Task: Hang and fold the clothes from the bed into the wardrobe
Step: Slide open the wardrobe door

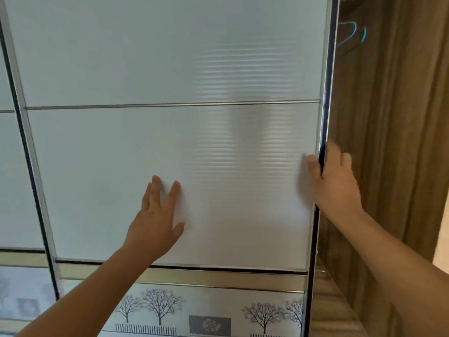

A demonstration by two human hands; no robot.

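A white sliding wardrobe door [145,69] with metal frame fills the view. My left hand [158,220] lies flat on its lower glossy panel, fingers spread. At the door's right edge my right hand [332,181] is wrapped around the metal frame [325,93], thumb on the front and fingers behind. To the right, the wardrobe interior [388,142] shows brown wood-grain walls through a narrow gap. A blue hanger [352,32] hangs near the top inside. No clothes or bed are in view.
A second sliding door [9,166] overlaps at the far left. Below the white panels runs a gold strip [218,278] and a band printed with bare trees [160,305]. A wooden shelf [332,300] sits low inside the wardrobe.
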